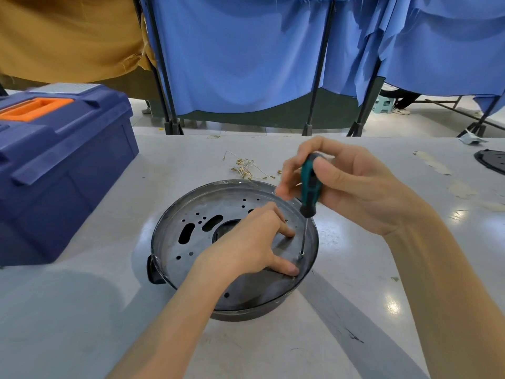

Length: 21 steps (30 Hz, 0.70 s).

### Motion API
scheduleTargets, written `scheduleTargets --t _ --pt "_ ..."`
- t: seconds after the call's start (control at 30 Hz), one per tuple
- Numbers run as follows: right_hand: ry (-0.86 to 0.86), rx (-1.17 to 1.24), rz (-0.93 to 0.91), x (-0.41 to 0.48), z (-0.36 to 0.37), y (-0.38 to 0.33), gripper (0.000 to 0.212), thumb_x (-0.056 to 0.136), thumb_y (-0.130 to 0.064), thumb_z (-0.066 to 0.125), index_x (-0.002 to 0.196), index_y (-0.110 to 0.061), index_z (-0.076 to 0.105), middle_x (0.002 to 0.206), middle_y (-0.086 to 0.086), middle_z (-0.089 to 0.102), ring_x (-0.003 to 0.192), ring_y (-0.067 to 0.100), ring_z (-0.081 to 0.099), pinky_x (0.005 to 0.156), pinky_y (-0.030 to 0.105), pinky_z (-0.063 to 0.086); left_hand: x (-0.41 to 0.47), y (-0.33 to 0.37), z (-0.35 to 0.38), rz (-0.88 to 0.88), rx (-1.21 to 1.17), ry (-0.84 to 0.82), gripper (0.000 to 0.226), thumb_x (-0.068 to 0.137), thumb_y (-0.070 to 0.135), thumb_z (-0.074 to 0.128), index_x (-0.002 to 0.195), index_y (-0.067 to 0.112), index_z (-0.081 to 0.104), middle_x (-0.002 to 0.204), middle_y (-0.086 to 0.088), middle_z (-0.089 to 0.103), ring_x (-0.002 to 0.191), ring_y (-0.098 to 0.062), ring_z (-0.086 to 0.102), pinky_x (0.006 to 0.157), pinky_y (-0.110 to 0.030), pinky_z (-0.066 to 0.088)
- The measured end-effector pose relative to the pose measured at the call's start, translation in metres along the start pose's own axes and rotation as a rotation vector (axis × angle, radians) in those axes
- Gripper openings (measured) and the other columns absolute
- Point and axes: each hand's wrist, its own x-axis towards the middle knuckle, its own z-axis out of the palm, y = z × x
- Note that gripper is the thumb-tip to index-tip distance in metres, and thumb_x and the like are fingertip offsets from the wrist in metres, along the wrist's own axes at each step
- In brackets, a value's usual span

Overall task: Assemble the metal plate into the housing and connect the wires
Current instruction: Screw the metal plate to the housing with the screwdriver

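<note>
- The right hand [347, 187] has its fingers [285, 184] curled round the teal-and-black handle of a screwdriver [310, 187]. The tool is nearly upright, its tip set on a screw [301, 254] near the right edge of the metal plate [200, 239].
- The left hand [246, 242] grips nothing. Its spread fingers [288, 269] press down on the plate just beside the screw.
- The plate lies flat inside the round dark housing [240, 314], which stands mid-bench, near the person.
- Seating the plate looks done, and fastening it appears to be the step in hand. This is the only screw I can make out, and several small holes in the plate are open, so more screws may be left.
- The wires [246, 168], tipped with brass terminals, lie loose on the bench just beyond the housing's far rim. They join nothing, so connecting them seems wholly left.
- The bench [273, 351] is pale grey and glossy, with light glare and tape scraps [431, 160] on the right.
- A blue toolbox [62, 165] with an orange handle sits at the left, and a dark round part [492, 161] at the far right edge.
- Beyond the bench, blue curtains [246, 50] hang on black stands and an ochre cloth [68, 36] hangs far left. A small stool [382, 105] stands on the floor far right.
</note>
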Motion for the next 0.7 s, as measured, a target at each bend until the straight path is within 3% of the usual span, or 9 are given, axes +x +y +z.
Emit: scheduleTargets --t 0.07,0.13,0.23,0.27,0.4,0.57,0.7 --pt "0.074 -0.033 -0.004 0.000 -0.001 0.000 0.018 0.090 -0.016 0.055 0.102 -0.009 0.044 0.090 0.012 0.068 0.079 0.029 0.067 0.076 0.034 0.055 0.000 -0.001 0.000 -0.001 -0.006 0.003 0.075 0.067 0.046 0.084 0.133 0.022 0.058 0.122 0.011 0.042 0.107 -0.004 0.036 0.094 -0.023 0.033" --pt "0.058 -0.042 -0.007 0.001 0.002 0.001 0.021 0.092 -0.024 0.051 0.105 -0.008 0.047 0.081 0.010 0.060 0.067 0.022 0.055 0.069 0.031 0.049 0.000 -0.001 -0.001 -0.001 0.001 -0.005 0.074 0.067 0.046 0.083 0.133 0.022 0.059 0.123 0.009 0.043 0.108 -0.005 0.037 0.095 -0.024 0.035" --pt "-0.088 -0.015 0.048 -0.002 0.004 0.000 0.051 0.098 -0.039 0.031 0.127 -0.005 0.057 0.091 0.012 0.048 0.079 0.023 0.050 0.078 0.032 0.048 0.000 0.001 -0.002 0.000 -0.004 -0.010 0.070 0.067 0.044 0.084 0.129 0.019 0.062 0.123 0.006 0.043 0.112 -0.009 0.040 0.101 -0.030 0.038" --pt "-0.122 0.006 0.058 -0.002 0.005 -0.001 0.052 0.099 -0.037 0.030 0.129 -0.003 0.058 0.094 0.012 0.049 0.083 0.025 0.051 0.081 0.033 0.048 0.000 0.001 -0.001 -0.003 -0.014 -0.008 0.070 0.067 0.044 0.084 0.129 0.019 0.062 0.123 0.006 0.043 0.114 -0.010 0.041 0.102 -0.031 0.038" --pt "0.011 0.065 -0.052 0.000 0.004 -0.004 0.027 0.100 -0.015 0.037 0.098 0.001 0.059 0.102 0.015 0.063 0.103 0.034 0.064 0.092 0.039 0.051 0.000 -0.002 0.001 -0.008 -0.020 -0.001 0.074 0.067 0.045 0.083 0.133 0.022 0.058 0.121 0.012 0.042 0.107 -0.004 0.036 0.094 -0.022 0.032" --pt "0.088 -0.021 -0.078 0.000 0.007 -0.007 0.017 0.090 -0.015 0.054 0.097 -0.001 0.060 0.084 0.010 0.066 0.078 0.025 0.065 0.078 0.034 0.055 0.001 -0.002 0.001 -0.016 -0.031 -0.008 0.076 0.067 0.044 0.084 0.134 0.022 0.057 0.121 0.012 0.042 0.105 -0.003 0.034 0.095 -0.024 0.034" --pt "0.294 -0.314 -0.134 0.005 0.012 -0.006 0.025 0.077 -0.024 0.072 0.095 -0.007 0.071 0.079 0.007 0.069 0.073 0.026 0.067 0.076 0.033 0.058 0.000 -0.001 0.000 -0.020 -0.017 -0.014 0.076 0.067 0.044 0.084 0.134 0.022 0.057 0.122 0.012 0.042 0.106 -0.004 0.035 0.096 -0.024 0.034"
